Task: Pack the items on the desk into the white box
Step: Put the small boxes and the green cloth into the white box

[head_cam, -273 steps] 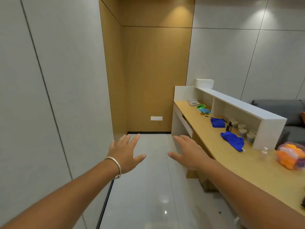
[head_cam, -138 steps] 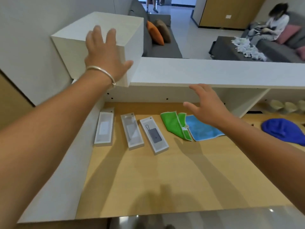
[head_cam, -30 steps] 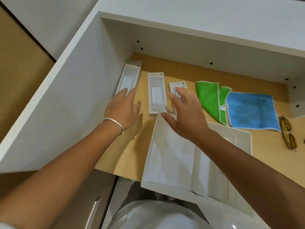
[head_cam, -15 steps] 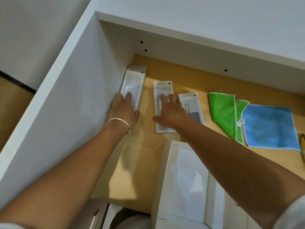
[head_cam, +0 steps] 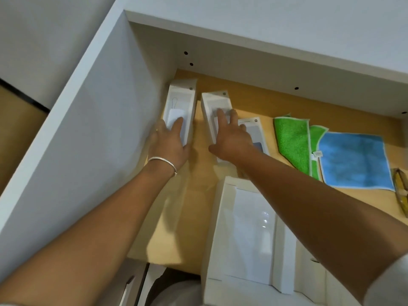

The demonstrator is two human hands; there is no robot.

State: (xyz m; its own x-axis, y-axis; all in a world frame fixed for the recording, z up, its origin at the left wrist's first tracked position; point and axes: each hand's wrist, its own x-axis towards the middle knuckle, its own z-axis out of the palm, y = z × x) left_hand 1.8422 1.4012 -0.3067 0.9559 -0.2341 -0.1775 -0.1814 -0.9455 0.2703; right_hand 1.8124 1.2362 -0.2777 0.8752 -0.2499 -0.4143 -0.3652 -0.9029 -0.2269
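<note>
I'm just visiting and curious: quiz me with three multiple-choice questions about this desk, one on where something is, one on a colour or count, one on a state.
1. Where does the left hand rest?
A. on the slim packet beside the white side panel
B. on the blue cloth
C. inside the white box

2. How many slim white packets lie on the desk?
A. one
B. three
C. five

3. What state is the white box in?
A. closed with a lid
B. open, no packet inside
C. open and filled with cloths

Answers:
1 A, its fingers lie on the packet next to the panel.
2 B, one under each hand plus a third just right of the right hand.
3 B, only its white inner lining shows.
</note>
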